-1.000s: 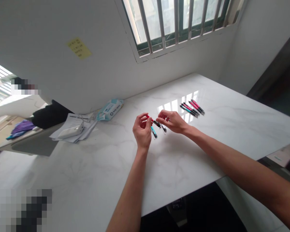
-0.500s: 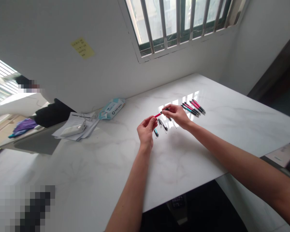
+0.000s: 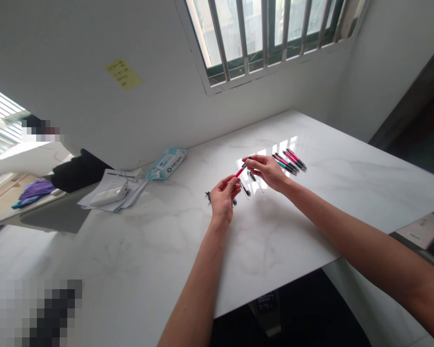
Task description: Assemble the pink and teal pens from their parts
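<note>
Between my two hands, a red and black pen point(image 3: 240, 171) is held tilted above the table. My left hand point(image 3: 224, 195) pinches its red lower end. At the black upper end, the fingertips of my right hand point(image 3: 264, 169) are closed on it. Loose pen parts lie beneath and around the hands, among them a black piece point(image 3: 252, 176) and a black-tipped part point(image 3: 246, 188); my left hand covers some of them. To the right of my right hand rests a row of several red and teal pens point(image 3: 290, 159).
The white marbled table point(image 3: 275, 241) meets the wall below a barred window point(image 3: 267, 43). A blue wipes packet point(image 3: 167, 164) and papers point(image 3: 112, 188) with a white device point(image 3: 110, 195) lie to the left. A yellow note point(image 3: 123, 73) is on the wall.
The pen has tilted more steeply, its black end up. My left hand has shifted slightly right and down, uncovering a black part to its left. Both hands keep hold of the pen.
</note>
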The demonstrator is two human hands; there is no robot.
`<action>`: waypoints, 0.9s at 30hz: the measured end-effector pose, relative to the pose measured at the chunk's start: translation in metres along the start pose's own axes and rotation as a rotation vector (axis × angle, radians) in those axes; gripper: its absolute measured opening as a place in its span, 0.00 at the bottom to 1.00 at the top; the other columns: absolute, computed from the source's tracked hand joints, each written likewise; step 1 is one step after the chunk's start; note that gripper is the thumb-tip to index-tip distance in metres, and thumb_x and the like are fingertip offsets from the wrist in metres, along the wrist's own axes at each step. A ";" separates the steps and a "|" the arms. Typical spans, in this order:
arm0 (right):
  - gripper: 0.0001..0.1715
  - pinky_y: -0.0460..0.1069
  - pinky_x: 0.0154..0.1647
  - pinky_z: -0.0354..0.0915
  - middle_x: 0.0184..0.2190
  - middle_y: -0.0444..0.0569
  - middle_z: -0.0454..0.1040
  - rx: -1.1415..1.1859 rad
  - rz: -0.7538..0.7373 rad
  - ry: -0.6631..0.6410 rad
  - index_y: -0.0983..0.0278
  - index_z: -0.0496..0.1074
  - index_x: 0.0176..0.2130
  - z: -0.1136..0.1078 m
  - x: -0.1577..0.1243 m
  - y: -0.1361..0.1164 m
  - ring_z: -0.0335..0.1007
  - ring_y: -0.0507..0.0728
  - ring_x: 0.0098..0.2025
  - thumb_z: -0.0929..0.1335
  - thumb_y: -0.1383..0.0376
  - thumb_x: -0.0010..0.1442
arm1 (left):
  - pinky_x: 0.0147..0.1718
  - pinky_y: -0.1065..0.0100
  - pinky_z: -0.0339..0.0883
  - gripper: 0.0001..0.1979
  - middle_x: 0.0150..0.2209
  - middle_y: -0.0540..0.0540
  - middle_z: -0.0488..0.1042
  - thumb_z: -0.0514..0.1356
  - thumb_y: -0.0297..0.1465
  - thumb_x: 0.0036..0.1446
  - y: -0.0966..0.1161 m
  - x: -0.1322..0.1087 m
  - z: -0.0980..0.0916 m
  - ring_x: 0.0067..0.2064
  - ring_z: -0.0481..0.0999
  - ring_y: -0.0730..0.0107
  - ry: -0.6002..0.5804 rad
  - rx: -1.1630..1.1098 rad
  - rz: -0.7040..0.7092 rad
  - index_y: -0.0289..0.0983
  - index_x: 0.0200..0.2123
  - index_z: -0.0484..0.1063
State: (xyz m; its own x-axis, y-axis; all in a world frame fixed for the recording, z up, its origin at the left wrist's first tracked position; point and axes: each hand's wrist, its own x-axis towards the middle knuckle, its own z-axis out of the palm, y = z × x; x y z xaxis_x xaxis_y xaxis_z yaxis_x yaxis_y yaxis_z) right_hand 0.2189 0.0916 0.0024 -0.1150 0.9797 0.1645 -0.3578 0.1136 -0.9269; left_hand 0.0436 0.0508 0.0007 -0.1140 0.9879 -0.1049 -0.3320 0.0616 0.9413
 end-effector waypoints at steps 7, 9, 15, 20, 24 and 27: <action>0.19 0.46 0.35 0.64 0.30 0.42 0.73 0.042 -0.022 0.114 0.60 0.79 0.38 -0.009 0.006 -0.002 0.64 0.50 0.31 0.79 0.51 0.52 | 0.38 0.72 0.75 0.22 0.37 0.44 0.83 0.78 0.37 0.43 0.004 -0.001 0.002 0.30 0.78 0.78 0.063 -0.041 0.013 0.34 0.40 0.81; 0.18 0.46 0.35 0.63 0.28 0.40 0.71 0.053 -0.018 0.164 0.60 0.76 0.36 -0.013 0.007 -0.006 0.63 0.50 0.31 0.79 0.52 0.52 | 0.37 0.72 0.75 0.22 0.37 0.45 0.83 0.78 0.37 0.42 0.006 -0.002 0.002 0.30 0.78 0.78 0.081 -0.036 0.022 0.34 0.39 0.80; 0.18 0.46 0.35 0.62 0.30 0.42 0.73 -0.006 0.063 0.280 0.61 0.67 0.31 -0.020 0.008 -0.012 0.67 0.51 0.34 0.77 0.57 0.48 | 0.33 0.73 0.70 0.20 0.42 0.44 0.83 0.75 0.38 0.46 0.010 -0.006 0.002 0.32 0.79 0.76 0.053 0.064 0.014 0.37 0.40 0.76; 0.13 0.47 0.34 0.61 0.29 0.42 0.72 -0.346 0.034 0.285 0.61 0.66 0.30 -0.031 0.011 -0.006 0.66 0.52 0.31 0.72 0.58 0.52 | 0.33 0.73 0.67 0.15 0.43 0.44 0.83 0.71 0.39 0.51 0.006 -0.005 0.001 0.32 0.78 0.75 0.005 0.180 0.078 0.38 0.40 0.76; 0.05 0.49 0.36 0.60 0.32 0.47 0.78 -1.025 -0.016 0.206 0.61 0.71 0.31 -0.046 0.010 -0.006 0.69 0.55 0.33 0.71 0.64 0.55 | 0.32 0.72 0.66 0.16 0.42 0.44 0.83 0.65 0.39 0.58 0.004 -0.004 0.001 0.31 0.76 0.75 -0.028 0.244 0.132 0.39 0.48 0.78; 0.03 0.48 0.35 0.60 0.36 0.48 0.81 -1.277 0.057 0.076 0.62 0.73 0.33 -0.053 0.007 -0.007 0.72 0.56 0.35 0.72 0.67 0.56 | 0.32 0.72 0.66 0.15 0.41 0.43 0.83 0.62 0.39 0.61 0.003 -0.004 0.000 0.31 0.76 0.75 -0.039 0.261 0.138 0.38 0.47 0.79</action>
State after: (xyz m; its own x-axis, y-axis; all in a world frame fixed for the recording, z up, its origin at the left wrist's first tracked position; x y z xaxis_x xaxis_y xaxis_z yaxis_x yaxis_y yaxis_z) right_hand 0.2696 0.1062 -0.0080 -0.0323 0.9905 0.1334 0.7905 0.1070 -0.6031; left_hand 0.0434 0.0470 0.0042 -0.1036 0.9939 0.0373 -0.0638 -0.0440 0.9970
